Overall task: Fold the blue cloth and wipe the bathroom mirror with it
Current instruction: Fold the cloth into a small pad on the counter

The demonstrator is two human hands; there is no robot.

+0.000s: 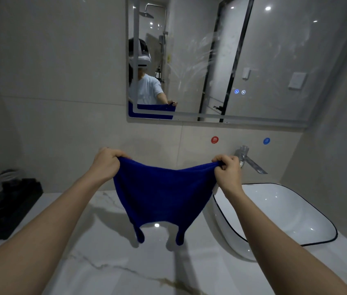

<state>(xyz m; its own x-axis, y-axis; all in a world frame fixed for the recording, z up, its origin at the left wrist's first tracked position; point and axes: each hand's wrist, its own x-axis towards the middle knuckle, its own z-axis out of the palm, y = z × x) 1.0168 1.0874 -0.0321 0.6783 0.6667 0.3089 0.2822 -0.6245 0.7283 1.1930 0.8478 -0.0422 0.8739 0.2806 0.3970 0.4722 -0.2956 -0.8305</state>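
Observation:
A blue cloth [164,194] hangs spread out above the marble counter, stretched between both hands. My left hand [106,165] pinches its upper left corner. My right hand [228,171] pinches its upper right corner. The cloth's two lower corners dangle just above the countertop. The bathroom mirror [253,60] is on the wall ahead, above the cloth and to the right. Smear streaks show on its glass near the middle.
A white basin with a black rim [285,216] sits on the counter at right, under a chrome wall tap [249,160]. A black tray with dark items [4,205] stands at the left. The marble countertop [104,262] runs below my arms.

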